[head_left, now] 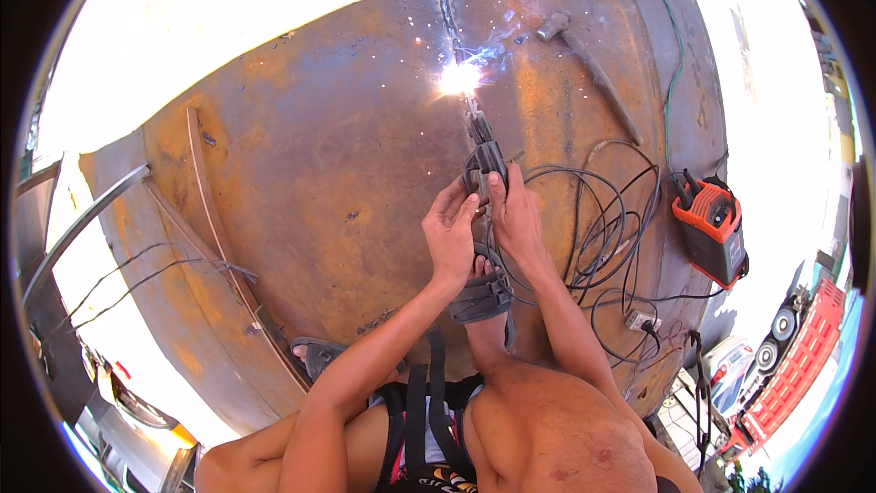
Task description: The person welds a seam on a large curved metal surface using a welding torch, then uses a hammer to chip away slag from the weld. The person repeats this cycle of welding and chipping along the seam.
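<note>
I crouch on a large rusty steel tank (347, 155). My right hand (516, 215) grips the dark electrode holder (485, 157), whose rod runs up to a bright white arc (459, 79) on a weld seam. Sparks scatter around the arc. My left hand (452, 228) rests against the holder's left side, its fingers curled against the holder and the right hand. Both forearms come up from the lower edge. My sandalled foot (481, 297) stands just below the hands.
Black welding cables (602, 237) lie coiled to the right of my hands. An orange welding machine (712, 228) sits at the tank's right edge, with a white power strip (643, 319) below. A hammer (589, 68) lies at upper right. Vehicles stand on the ground below.
</note>
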